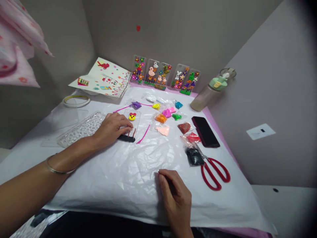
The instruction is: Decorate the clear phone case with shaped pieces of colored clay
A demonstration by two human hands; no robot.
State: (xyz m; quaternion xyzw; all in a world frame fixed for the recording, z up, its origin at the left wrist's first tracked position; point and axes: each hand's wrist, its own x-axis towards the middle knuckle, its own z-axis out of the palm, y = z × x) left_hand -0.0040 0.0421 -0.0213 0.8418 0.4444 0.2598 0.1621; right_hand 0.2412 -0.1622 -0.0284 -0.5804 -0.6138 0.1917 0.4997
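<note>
Cloth (19,46), pink with red print, hanging at far left. Ring (76,105), white and yellow, flat on the white sheet (104,185). Textured clear case (80,130), long axis slanting away to the right.

Folded paper (111,77), with drawings of a red bird and other small figures; any lettering too small to read.

Left hand (112,130): palm down, fingers bent and close together, tips over the lower part of the clear phone case; whether they grip anything cannot be told.

Clear phone case (137,122): flat on the sheet, left of centre, long axis running away from the person, near end slightly to the left. Yellow face (132,117) at its far end, red bow on the far side. Black strip (128,138) crosswise at the near end; 2 thin brownish strands (134,132) rise from it toward the face.

Decorated cases (151,71), 5, upright against the wall, bearing flowers, birds and a white rabbit. Clay packets (161,118) in many colours, beyond and right of the phone case; no brand legible.

Right hand (177,195): near the front edge, fingers curled, thumb and index tips close together; whether they hold anything cannot be told.

Black packet (195,156), touching the red-handled scissors (214,173), handles toward the person. Phone (205,132), screen dark, far end angled left. Bottle (206,96), green-capped, leaning right.
</note>
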